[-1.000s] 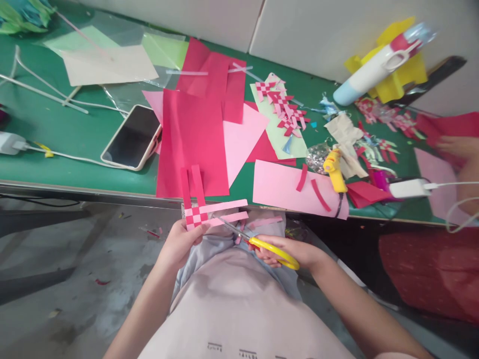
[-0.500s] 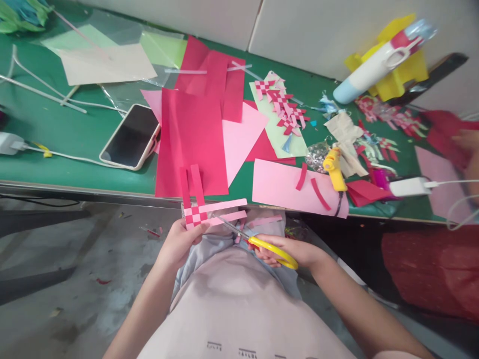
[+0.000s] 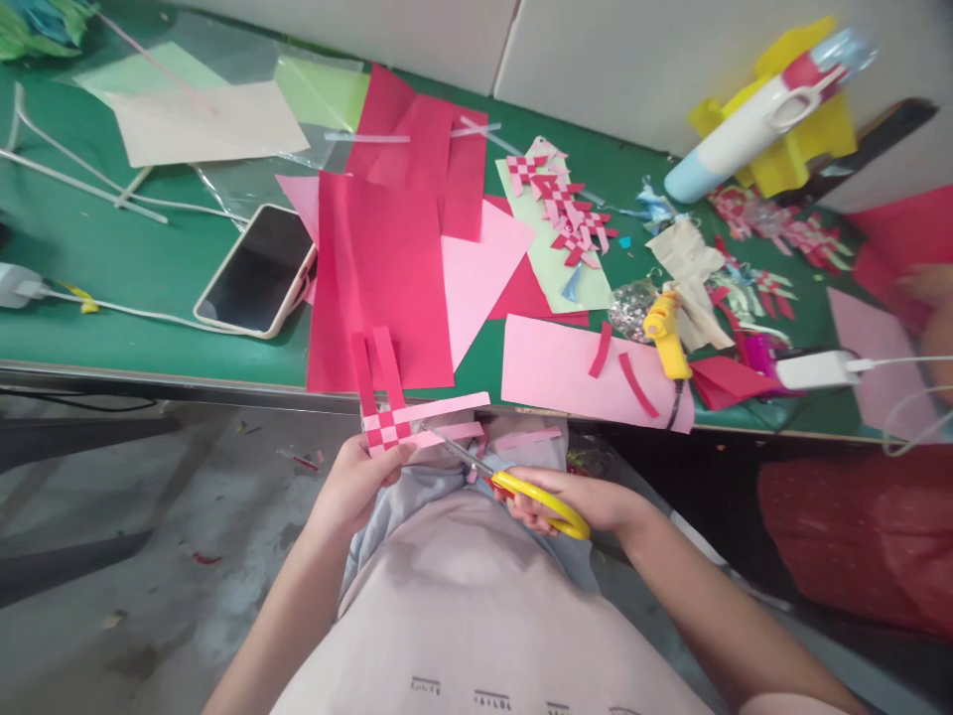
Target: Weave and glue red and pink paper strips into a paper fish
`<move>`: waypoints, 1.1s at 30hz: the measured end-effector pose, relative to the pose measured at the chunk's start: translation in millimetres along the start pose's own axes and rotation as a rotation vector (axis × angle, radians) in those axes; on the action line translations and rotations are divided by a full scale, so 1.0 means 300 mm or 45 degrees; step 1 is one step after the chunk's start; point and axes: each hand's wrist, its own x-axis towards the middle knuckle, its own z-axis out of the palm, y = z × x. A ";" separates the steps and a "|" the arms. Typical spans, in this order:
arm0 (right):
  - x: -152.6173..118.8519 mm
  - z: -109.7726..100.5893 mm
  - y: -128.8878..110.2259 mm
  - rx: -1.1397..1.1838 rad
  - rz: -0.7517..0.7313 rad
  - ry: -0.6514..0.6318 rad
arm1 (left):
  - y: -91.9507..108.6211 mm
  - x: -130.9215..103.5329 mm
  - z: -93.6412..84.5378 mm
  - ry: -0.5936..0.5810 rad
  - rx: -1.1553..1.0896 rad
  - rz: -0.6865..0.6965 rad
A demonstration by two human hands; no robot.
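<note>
The left hand point(image 3: 362, 484) is closed in a pinch on the lower edge of the woven paper piece point(image 3: 385, 434), thumb uppermost. The piece is held over the lap, at the front edge of the green table point(image 3: 149, 348). Two red strips point(image 3: 385, 362) extend away from the body; two pink strips point(image 3: 447, 407) extend to the right.

The right hand point(image 3: 547, 501) is wrapped around the yellow handle of the scissors point(image 3: 525, 489). The blades point left toward the weave and overlap the nearer pink strip; the view does not show whether they touch it, nor how far apart they stand.

On the table, a red sheet point(image 3: 387, 258) lies beyond the weave, and a yellow glue gun point(image 3: 670, 343) rests on a pink sheet point(image 3: 551, 372).
</note>
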 end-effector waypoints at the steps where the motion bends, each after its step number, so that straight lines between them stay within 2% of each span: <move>1: 0.004 -0.007 0.005 0.021 0.018 -0.015 | 0.002 -0.001 0.001 0.006 0.009 -0.001; 15: 0.039 -0.012 0.031 0.160 -0.019 -0.065 | 0.015 -0.005 0.005 0.011 0.047 -0.012; 22: 0.024 -0.016 0.025 0.089 0.003 -0.052 | 0.009 -0.004 0.000 -0.016 0.034 -0.018; 26: 0.016 -0.003 0.013 -0.001 -0.044 -0.060 | 0.002 -0.003 -0.006 -0.027 0.028 -0.017; 33: 0.030 -0.007 0.035 0.032 -0.065 -0.087 | -0.009 0.002 -0.012 -0.033 0.028 -0.014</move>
